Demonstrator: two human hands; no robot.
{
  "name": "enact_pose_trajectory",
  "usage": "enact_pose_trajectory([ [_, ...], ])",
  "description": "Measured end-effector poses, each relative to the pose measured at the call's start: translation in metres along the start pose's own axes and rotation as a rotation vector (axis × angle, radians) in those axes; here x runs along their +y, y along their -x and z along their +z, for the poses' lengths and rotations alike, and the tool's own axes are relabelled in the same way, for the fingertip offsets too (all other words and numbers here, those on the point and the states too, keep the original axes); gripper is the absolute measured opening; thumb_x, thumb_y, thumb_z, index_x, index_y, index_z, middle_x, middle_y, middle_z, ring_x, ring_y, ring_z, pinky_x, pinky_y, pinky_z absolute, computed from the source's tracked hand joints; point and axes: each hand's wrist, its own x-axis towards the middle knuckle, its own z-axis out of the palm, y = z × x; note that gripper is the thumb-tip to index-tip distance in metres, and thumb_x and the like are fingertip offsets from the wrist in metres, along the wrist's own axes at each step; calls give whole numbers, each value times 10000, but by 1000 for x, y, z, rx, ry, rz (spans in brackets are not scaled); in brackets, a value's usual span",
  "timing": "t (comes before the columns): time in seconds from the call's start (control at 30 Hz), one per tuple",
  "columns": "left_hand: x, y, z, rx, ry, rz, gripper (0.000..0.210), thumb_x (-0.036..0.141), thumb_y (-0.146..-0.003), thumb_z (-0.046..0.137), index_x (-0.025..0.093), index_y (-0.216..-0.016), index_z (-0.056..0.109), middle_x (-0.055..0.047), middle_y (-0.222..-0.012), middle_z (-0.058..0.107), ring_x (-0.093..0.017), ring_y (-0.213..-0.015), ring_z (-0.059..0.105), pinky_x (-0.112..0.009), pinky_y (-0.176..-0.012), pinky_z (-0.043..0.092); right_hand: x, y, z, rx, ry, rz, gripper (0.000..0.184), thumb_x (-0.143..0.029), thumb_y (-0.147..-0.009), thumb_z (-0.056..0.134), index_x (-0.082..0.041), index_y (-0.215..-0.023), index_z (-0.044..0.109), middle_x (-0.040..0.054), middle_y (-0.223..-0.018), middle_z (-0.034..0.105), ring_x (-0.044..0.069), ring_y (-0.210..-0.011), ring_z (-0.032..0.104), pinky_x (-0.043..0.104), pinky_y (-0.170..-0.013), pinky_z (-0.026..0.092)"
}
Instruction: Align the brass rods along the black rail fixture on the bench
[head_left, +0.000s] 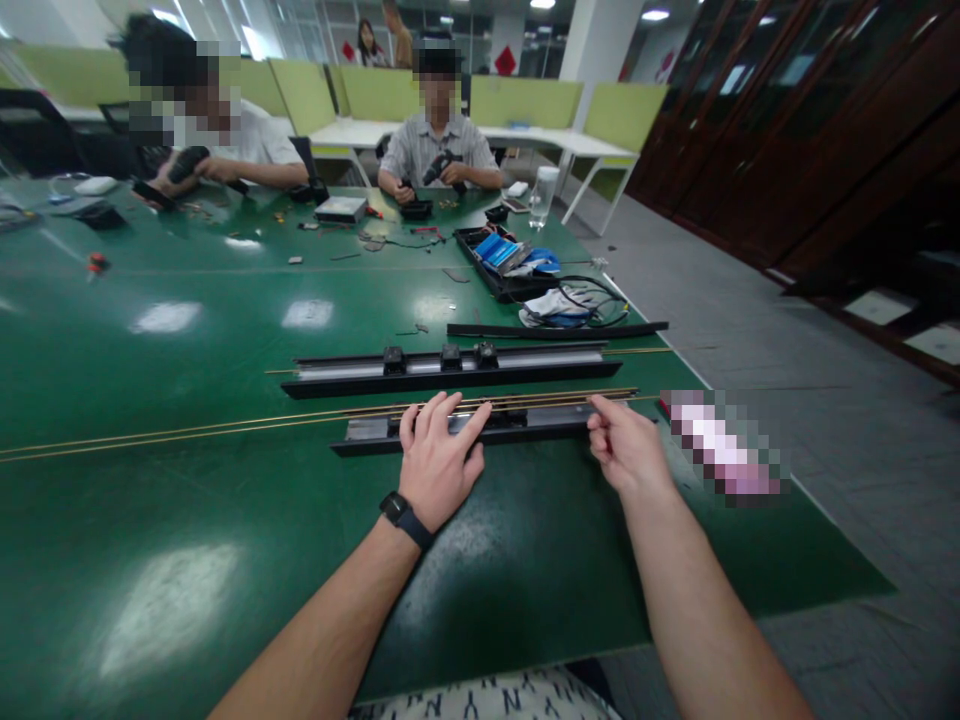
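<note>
A black and silver channel-shaped rail (367, 446) lies crosswise before me, with several long thin brass-coloured rods (525, 400) along its far side. The rods run far out to the left. My left hand (441, 462), wearing a dark watch, rests on the rail and rods with its fingers spread. At the rail's right end, my right hand (628, 445) is closed, its index fingertip and thumb at a rod; the exact grip is partly hidden. Just beyond lies a second rail (450, 378) with small black blocks on it and a thin rod through it.
Behind the rails are a black strip (555, 330), a glove with a cable (562, 305) and a black tray (480, 262) of blue items. A blurred pink object (720, 445) lies by the right table edge. Across the table, two people hold power drills (437, 168).
</note>
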Motion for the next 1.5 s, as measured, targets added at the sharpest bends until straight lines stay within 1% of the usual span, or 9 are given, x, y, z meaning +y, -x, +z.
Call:
enact_pose_trajectory([
  [0.2, 0, -1, 0, 3, 3, 1, 505, 294, -907, 609, 385, -1402, 562, -105, -1464, 524, -298, -1426, 414, -551, -1188, 215, -3, 2, 1, -16, -42, 41, 348, -267, -710, 856, -191, -677, 518, -51, -514, 563, 40, -303, 394, 129, -231, 237],
  [0.37, 0, -1, 0, 9, 5, 2, 502, 292, -908, 609, 382, -1400, 566, -104, -1466, 524, -298, -1425, 414, -550, -1190, 214, -1, 0, 1, -10, -45, 21, 359, -281, -714, 862, -195, -688, 514, -61, -518, 556, 38, -309, 391, 126, -237, 234],
  [0.57, 1, -1, -1, 2, -9, 8, 507, 305, -905, 615, 384, -1403, 561, -109, -1460, 524, -297, -1417, 422, -547, -1186, 220, -3, -1, 0, 33, -25, 0, 411, -338, -716, 878, -203, -680, 491, -72, -500, 531, 42, -307, 385, 129, -241, 229],
  [0.77, 0, 0, 1, 3, 1, 2, 513, 301, -908, 611, 394, -1409, 553, -101, -1472, 513, -299, -1428, 408, -553, -1192, 210, -3, -4, -2, 63, -17, -13, 405, -357, -714, 880, -204, -702, 505, -67, -494, 536, 51, -296, 392, 137, -243, 222],
  [0.97, 0, 0, 0, 4, -1, 3, 510, 301, -908, 609, 389, -1407, 556, -106, -1466, 520, -296, -1424, 415, -555, -1186, 216, -5, 1, 0, 49, 1, 13, 292, -328, -740, 837, -182, -752, 585, -37, -500, 583, 53, -280, 389, 139, -238, 214],
  [1.1, 0, 0, 0, 9, 6, 2, 511, 297, -903, 614, 381, -1404, 561, -106, -1467, 520, -299, -1423, 416, -555, -1193, 207, -4, 3, 1, -6, 9, 25, 258, -314, -727, 829, -170, -782, 621, -29, -514, 600, 48, -271, 382, 136, -231, 202],
  [1.2, 0, 0, 0, 9, 5, 3, 516, 293, -901, 614, 377, -1408, 559, -108, -1469, 519, -302, -1426, 411, -554, -1196, 203, -2, 2, 1, -46, -13, 35, 286, -294, -709, 843, -176, -729, 583, -31, -520, 595, 46, -281, 391, 134, -231, 216],
  [1.3, 0, 0, 0, 5, 2, 2, 527, 290, -900, 615, 380, -1415, 551, -110, -1468, 519, -303, -1432, 404, -557, -1194, 205, -1, 2, 1, -51, -35, 39, 328, -263, -705, 852, -185, -684, 533, -41, -521, 581, 42, -294, 391, 129, -233, 229],
  [1.5, 0, 0, 0, -3, -1, 4, 539, 281, -897, 616, 380, -1422, 544, -110, -1475, 515, -308, -1426, 412, -559, -1192, 213, -1, 2, 1, -41, -52, 38, 364, -261, -710, 859, -195, -692, 502, -60, -524, 559, 38, -309, 394, 124, -237, 235],
])
